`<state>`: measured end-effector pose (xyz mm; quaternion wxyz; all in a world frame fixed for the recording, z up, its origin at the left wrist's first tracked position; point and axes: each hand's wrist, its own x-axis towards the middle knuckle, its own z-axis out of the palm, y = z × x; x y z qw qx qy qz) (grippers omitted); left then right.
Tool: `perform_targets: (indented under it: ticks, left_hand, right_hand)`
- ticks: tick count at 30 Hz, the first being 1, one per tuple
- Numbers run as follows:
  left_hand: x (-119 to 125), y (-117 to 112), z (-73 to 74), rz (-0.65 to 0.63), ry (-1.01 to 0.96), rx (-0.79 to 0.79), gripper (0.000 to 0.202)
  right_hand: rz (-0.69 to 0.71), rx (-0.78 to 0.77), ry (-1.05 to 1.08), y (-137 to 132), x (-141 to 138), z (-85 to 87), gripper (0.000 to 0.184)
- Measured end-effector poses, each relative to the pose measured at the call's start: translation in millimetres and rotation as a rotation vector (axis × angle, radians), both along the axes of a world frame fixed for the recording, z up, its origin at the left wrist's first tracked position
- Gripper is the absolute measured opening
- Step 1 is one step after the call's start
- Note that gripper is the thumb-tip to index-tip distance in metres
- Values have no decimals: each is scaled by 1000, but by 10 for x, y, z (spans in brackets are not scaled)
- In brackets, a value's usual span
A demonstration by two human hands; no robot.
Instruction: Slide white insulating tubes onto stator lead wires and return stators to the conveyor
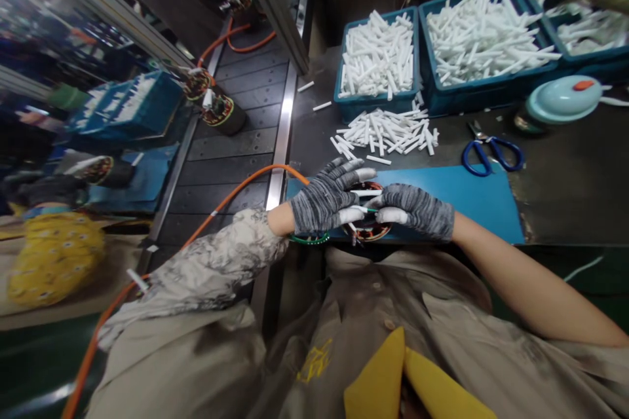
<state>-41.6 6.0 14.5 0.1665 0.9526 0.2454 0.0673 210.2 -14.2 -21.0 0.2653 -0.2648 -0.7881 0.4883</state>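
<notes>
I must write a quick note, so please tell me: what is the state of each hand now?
Left hand: partly closed, holding a white tube.
Right hand: closed, seemingly pinching a green wire.

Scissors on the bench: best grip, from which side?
I'd take the scissors by the blue handles, right hand coming from the wearer's side. They lie flat, loops spread toward the wearer and blades pointing away; the bottle likely crowds an approach from the far right.
</notes>
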Motion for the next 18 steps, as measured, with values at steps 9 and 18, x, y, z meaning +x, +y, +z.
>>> perform_targets:
  ticks: [9,18]
  left_hand:
    - [-39,-39,-63,34,-254,-384,32]
    - [98,-8,-66,17,-86,-284,38]
  right_hand:
    - [-125,-68,-29,-127,-66,-20,33]
    - [-68,138,-351,-123,-146,-7,40]
